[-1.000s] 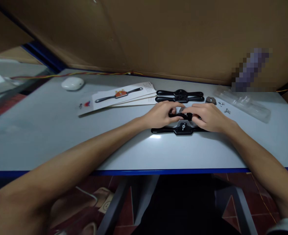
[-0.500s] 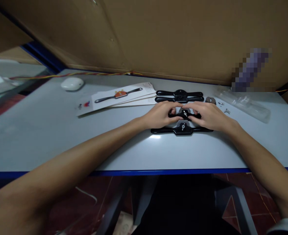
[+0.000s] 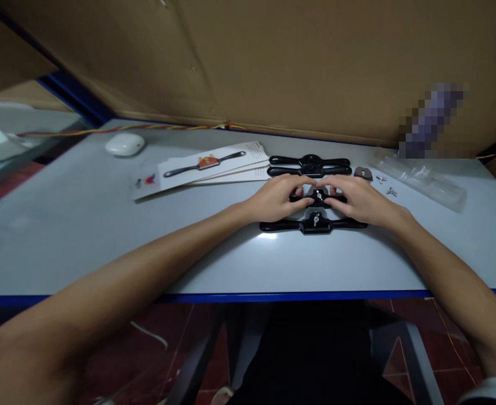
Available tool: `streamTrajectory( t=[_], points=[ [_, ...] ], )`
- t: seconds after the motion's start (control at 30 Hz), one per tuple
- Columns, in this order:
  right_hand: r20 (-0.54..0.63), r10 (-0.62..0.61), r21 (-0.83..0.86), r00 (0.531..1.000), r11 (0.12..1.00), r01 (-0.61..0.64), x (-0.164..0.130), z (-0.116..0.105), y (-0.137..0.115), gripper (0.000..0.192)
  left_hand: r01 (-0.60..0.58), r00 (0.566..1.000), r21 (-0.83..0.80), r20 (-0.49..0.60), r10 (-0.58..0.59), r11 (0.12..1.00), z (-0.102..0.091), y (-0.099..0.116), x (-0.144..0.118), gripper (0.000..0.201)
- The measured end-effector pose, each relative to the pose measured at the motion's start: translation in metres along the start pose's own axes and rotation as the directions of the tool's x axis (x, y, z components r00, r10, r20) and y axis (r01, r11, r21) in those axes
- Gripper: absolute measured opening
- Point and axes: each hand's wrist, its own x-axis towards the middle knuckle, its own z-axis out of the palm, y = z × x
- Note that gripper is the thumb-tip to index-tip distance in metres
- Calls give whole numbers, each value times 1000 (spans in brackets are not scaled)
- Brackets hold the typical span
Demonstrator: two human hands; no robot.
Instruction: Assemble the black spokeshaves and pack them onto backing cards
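A black spokeshave (image 3: 318, 196) lies across the light table (image 3: 104, 236) with both my hands on it. My left hand (image 3: 275, 198) grips its left handle. My right hand (image 3: 361, 200) covers the right handle, with fingertips at the centre where a small screw sits. Just in front of it lies a second black spokeshave (image 3: 313, 223) with a silver wing nut on top. Two more black spokeshaves (image 3: 309, 165) rest side by side behind my hands.
Printed cards showing the tool (image 3: 208, 165) lie to the left, a white round object (image 3: 125, 144) farther left. A small metal blade (image 3: 363, 173), two wing nuts (image 3: 386, 185) and clear plastic packaging (image 3: 420, 178) sit to the right. Cardboard walls (image 3: 273, 62) stand behind the table.
My right hand shifted slightly back, so the front spokeshave's right handle is uncovered. Fingertips of both hands have drawn together at the middle of the held spokeshave.
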Motion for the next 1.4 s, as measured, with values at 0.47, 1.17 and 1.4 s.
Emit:
streamTrajectory(
  t=[0.47,1.17,1.4],
  points=[
    [2,98,12,995,995,-98,-1,-1,1,41,-9,1000,-10,-1,9,1000,1,-2,0,49],
    [-76,9,-45,997,999,-12,-3,0,-4,36,25,1000,-36,11,-25,999,-1,1,0,50],
    [-76,-75,-173,994,983,61,-6,-3,-12,45,2,1000,-38,10,-2,999,0,0,2,48]
  ],
)
